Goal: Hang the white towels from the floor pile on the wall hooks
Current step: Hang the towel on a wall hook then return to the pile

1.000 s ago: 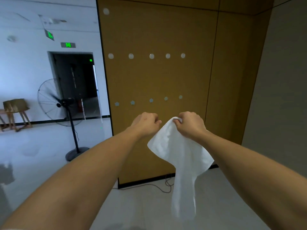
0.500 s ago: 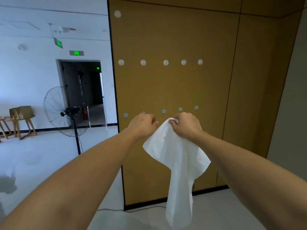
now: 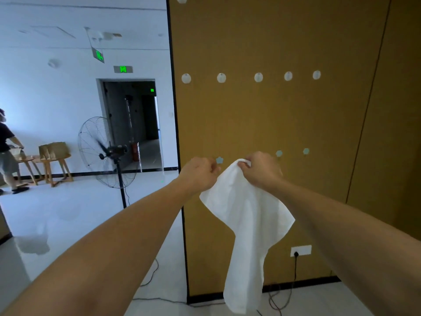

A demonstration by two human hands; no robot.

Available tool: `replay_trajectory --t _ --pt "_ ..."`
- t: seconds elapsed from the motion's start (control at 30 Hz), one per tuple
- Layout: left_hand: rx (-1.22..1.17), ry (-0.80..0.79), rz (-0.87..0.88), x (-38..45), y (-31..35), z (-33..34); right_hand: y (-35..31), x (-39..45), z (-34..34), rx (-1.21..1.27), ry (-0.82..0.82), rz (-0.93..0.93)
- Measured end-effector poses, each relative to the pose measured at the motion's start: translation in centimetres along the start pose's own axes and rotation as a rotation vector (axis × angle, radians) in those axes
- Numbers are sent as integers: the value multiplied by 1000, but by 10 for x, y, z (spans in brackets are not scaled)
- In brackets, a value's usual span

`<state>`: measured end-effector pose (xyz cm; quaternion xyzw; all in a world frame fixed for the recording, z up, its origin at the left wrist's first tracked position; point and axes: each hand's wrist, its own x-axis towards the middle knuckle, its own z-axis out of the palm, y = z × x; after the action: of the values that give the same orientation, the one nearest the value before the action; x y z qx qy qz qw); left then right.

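A white towel hangs in front of the brown wall panel. My right hand pinches its top corner, and my left hand grips its upper left edge with curled fingers. Both hands are at the height of the lower row of pale blue hooks; one blue hook shows between them. A row of white round hooks sits higher on the panel. The floor pile is out of view.
A standing fan is on the floor left of the panel's edge. Wooden stools and a person are at the far left. A wall socket with a plugged cable sits low on the panel; cables trail on the floor.
The wall panel has come closer and the view has tilted up. My hands, still on the towel, have risen to the lower hooks. A person has come into view at the left.
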<state>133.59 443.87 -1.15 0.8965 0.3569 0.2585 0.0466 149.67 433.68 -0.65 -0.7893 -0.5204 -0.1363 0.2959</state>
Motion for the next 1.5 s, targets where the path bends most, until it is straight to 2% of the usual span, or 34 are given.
replay_trajectory --t 0.3,0.77,1.03,1.2,1.37,1.5 --pt "83 19 -86 101 -48 41 18 114 78 138 -51 -72" --pt "112 71 -101 245 -101 78 40 273 156 104 -67 -177" --pt "33 86 -132 305 -158 96 17 332 203 89 -56 -163" --pt "-1 71 -61 352 -200 93 -8 371 232 122 -37 -132" --pt "-11 59 21 394 -239 79 -36 415 251 236 -3 -116" --pt "-81 144 19 423 -261 69 -54 448 257 330 25 -101"
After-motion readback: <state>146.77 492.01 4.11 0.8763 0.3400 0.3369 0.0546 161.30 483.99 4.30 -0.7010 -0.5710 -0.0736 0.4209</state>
